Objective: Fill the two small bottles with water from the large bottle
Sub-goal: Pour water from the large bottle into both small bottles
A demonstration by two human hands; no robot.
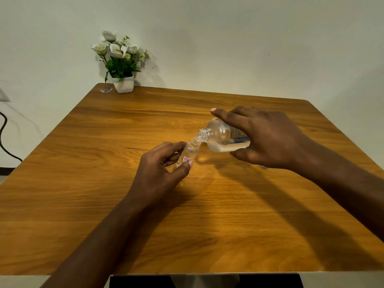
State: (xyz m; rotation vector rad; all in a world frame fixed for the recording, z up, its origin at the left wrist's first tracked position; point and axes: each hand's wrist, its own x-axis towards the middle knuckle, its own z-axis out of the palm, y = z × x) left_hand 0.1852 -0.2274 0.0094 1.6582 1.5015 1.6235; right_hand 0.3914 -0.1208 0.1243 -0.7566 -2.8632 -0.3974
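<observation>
1. A small clear bottle [190,151] is held above the bench [124,204]. It is tilted so that its open mouth leans toward the right hand [268,140]. A red, white and blue label is seen low on its side, just beside the thumb tip.
2. The left hand [162,169] is closed round this small bottle, with the thumb pressed on the near side and the fingers curled behind the far side.
3. A large clear bottle [223,136] is held nearly on its side, just to the right of the left hand. Its open threaded neck is pointed at the small bottle's mouth. The two mouths are met or very nearly so; which cannot be told. Water is seen pooled along the large bottle's lower side.
4. The large bottle's printed body is gripped from above by the right hand, with the thumb underneath and the forefinger stretched out over the shoulder.
5. A small blue object [263,166] is partly hidden on the bench beneath the right hand; what it is cannot be told.
6. Far beyond the left hand, at the bench's far corner, a white pot [124,85] of white flowers [116,49] is set. A torn scrap [106,90] lies just beside it.
7. A dark cable [3,140] is seen off the bench, well to the left of the left hand.
</observation>
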